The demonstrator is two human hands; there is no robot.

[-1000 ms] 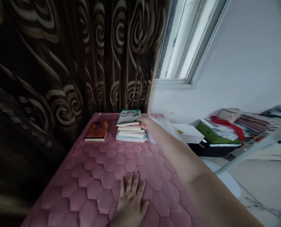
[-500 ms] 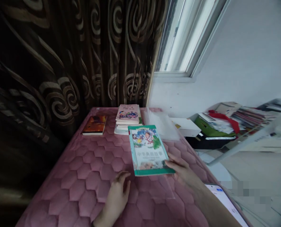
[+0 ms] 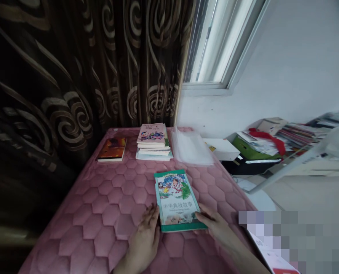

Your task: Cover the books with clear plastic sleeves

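A book with a green-and-white cover and a colourful picture (image 3: pixel 177 203) lies face up, low over the pink quilted surface or on it; I cannot tell which. My right hand (image 3: pixel 213 224) grips its lower right corner, thumb on the cover and the other fingers underneath. At the book's left edge is my left hand (image 3: pixel 146 234), its fingers stretched out along the side and nothing held in it.
Beyond the book, a stack of books with a pink cover on top (image 3: pixel 152 135) stands on the pink quilted surface (image 3: pixel 101 213). An orange-covered book (image 3: pixel 112 149) lies left of it, clear plastic sheets (image 3: pixel 194 148) to the right. A white box (image 3: pixel 223 149) sits past the right edge.
The green book has come down and closer to me in my right hand. My left hand has moved up to the book's left edge, fingers straighter than before.
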